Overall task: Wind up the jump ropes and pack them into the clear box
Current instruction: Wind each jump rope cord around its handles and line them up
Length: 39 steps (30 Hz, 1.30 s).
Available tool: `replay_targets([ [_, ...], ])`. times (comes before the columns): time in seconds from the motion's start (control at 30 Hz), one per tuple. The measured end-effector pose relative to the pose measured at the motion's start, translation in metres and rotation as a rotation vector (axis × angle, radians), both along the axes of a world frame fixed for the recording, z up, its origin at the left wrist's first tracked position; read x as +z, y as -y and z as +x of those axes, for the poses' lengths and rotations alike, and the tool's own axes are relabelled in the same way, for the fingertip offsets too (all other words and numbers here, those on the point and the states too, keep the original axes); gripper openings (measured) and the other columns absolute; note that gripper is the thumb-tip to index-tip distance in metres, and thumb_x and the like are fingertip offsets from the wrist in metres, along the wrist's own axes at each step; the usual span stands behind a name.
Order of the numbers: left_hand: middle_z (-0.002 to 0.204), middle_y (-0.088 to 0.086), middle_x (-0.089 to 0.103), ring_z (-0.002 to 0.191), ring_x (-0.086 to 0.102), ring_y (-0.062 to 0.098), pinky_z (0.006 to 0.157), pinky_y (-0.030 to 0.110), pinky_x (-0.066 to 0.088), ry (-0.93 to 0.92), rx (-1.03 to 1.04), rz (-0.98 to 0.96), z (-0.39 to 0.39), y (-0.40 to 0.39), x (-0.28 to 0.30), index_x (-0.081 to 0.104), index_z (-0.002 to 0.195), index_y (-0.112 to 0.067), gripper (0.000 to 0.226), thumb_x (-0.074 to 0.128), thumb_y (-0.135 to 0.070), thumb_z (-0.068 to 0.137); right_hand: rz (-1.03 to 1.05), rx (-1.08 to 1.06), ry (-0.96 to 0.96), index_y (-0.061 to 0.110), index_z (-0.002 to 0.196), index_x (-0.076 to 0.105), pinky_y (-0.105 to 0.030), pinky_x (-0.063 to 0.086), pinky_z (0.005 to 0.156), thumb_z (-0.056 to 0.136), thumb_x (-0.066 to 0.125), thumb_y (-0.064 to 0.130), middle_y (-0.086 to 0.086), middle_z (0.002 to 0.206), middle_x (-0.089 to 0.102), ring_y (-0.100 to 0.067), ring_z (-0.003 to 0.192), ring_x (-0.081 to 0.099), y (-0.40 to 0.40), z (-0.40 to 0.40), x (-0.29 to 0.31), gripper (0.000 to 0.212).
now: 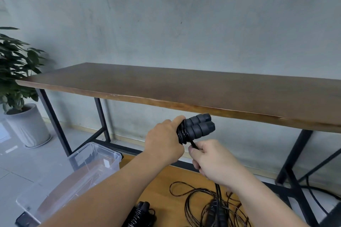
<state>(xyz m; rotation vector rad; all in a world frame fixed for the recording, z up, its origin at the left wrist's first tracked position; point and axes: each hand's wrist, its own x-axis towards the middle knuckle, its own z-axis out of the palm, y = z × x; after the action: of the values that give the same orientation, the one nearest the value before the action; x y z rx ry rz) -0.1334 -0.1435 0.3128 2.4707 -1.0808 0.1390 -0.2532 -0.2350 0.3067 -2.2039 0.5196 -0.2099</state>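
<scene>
- Clear box (96, 160) sits lower left of the frame; no readable label.
- Left hand (164, 143) grips the paired black handles (200, 125), centre frame.
- Right hand (212, 160) pinches the cord (192, 143).
- Loose rope (206, 202) lies at bottom.

The left hand (164, 141) is gripping the paired jump rope handles (200, 125) in front of the long wooden table (184, 88), just left of the right hand (212, 160), which is pinching the cord (193, 145). Below, loose rope coils (203, 202) are lying on a lower wooden surface (166, 180), right of the clear box (96, 160). A potted plant (20, 83) is standing far left.
</scene>
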Motion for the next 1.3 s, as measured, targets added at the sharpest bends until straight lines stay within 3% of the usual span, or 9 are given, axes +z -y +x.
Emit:
replay_targets([
  [0.17,0.110,-0.001,0.054,0.097,0.053,0.020,0.068,0.029,0.041,0.172,0.050,0.095,-0.002,-0.006,-0.001,0.030,0.139,-0.037,0.067,0.059,-0.017,0.082,-0.269,0.012,-0.049,0.004,0.080,0.062,-0.030,0.040,0.054,0.097,0.047,0.024,-0.015,0.076,0.067,-0.018,0.058,0.053,-0.008,-0.002,0.010,0.031],
  [0.37,0.109,-0.002,0.056,0.097,0.054,0.020,0.078,0.032,0.046,0.293,-0.010,0.160,0.004,-0.013,0.003,0.034,0.136,-0.035,0.060,0.057,-0.016,0.084,-0.475,0.042,-0.131,0.013,0.079,0.063,-0.027,0.042,0.051,0.095,0.052,0.021,-0.003,0.069,0.057,-0.016,0.060,0.054,-0.014,0.000,0.043,0.021],
  [0.53,0.107,-0.006,0.057,0.098,0.054,0.018,0.092,0.032,0.041,0.367,-0.158,0.187,0.013,-0.022,0.017,0.040,0.133,-0.037,0.060,0.059,-0.015,0.080,-0.562,0.094,-0.143,0.019,0.077,0.077,-0.033,0.056,0.063,0.088,0.066,0.030,0.000,0.074,0.070,-0.016,0.069,0.064,-0.012,0.009,0.085,0.019],
  [0.63,0.102,-0.008,0.054,0.099,0.052,0.017,0.095,0.028,0.037,0.323,-0.290,0.190,0.015,-0.032,0.024,0.046,0.125,-0.035,0.054,0.061,-0.012,0.078,-0.459,0.142,-0.141,0.027,0.068,0.077,-0.022,0.046,0.055,0.079,0.078,0.038,0.012,0.066,0.067,-0.005,0.064,0.062,-0.005,0.018,0.100,0.016],
  [0.73,0.096,-0.010,0.052,0.096,0.050,0.016,0.091,0.026,0.037,0.251,-0.383,0.200,0.022,-0.042,0.026,0.050,0.115,-0.029,0.044,0.062,-0.007,0.078,-0.353,0.219,-0.135,0.026,0.066,0.076,-0.020,0.040,0.057,0.073,0.083,0.040,0.016,0.056,0.061,-0.001,0.058,0.054,0.001,0.030,0.104,0.017],
  [0.87,0.106,-0.003,0.058,0.098,0.052,0.017,0.081,0.030,0.045,0.008,-0.463,0.231,0.027,-0.056,0.029,0.053,0.117,-0.026,0.043,0.061,-0.002,0.082,-0.234,0.311,-0.128,0.017,0.075,0.074,-0.026,0.039,0.066,0.066,0.087,0.042,0.012,0.057,0.054,-0.004,0.057,0.048,0.008,0.044,0.099,0.029],
  [1.03,0.102,-0.006,0.061,0.093,0.057,0.014,0.077,0.028,0.049,-0.195,-0.513,0.145,0.034,-0.071,0.032,0.054,0.122,-0.028,0.048,0.061,0.000,0.083,0.070,0.335,-0.111,0.012,0.079,0.069,-0.020,0.028,0.048,0.065,0.084,0.041,-0.003,0.061,0.047,-0.010,0.049,0.033,0.014,0.055,0.083,0.036],
  [1.2,0.090,0.001,0.064,0.081,0.061,0.016,0.067,0.027,0.049,-0.337,-0.572,0.057,0.040,-0.084,0.037,0.057,0.111,-0.026,0.045,0.061,0.004,0.078,0.235,0.318,-0.058,0.011,0.086,0.067,-0.020,0.047,0.054,0.074,0.074,0.037,0.000,0.069,0.061,-0.011,0.059,0.055,0.013,0.062,0.067,0.029],
  [1.3,0.093,0.001,0.064,0.082,0.061,0.017,0.069,0.030,0.051,-0.389,-0.584,-0.018,0.047,-0.090,0.040,0.058,0.118,-0.025,0.052,0.065,0.006,0.076,0.428,0.311,0.056,0.009,0.086,0.064,-0.021,0.051,0.057,0.080,0.069,0.029,-0.001,0.074,0.065,-0.012,0.063,0.060,0.007,0.068,0.055,0.022],
])
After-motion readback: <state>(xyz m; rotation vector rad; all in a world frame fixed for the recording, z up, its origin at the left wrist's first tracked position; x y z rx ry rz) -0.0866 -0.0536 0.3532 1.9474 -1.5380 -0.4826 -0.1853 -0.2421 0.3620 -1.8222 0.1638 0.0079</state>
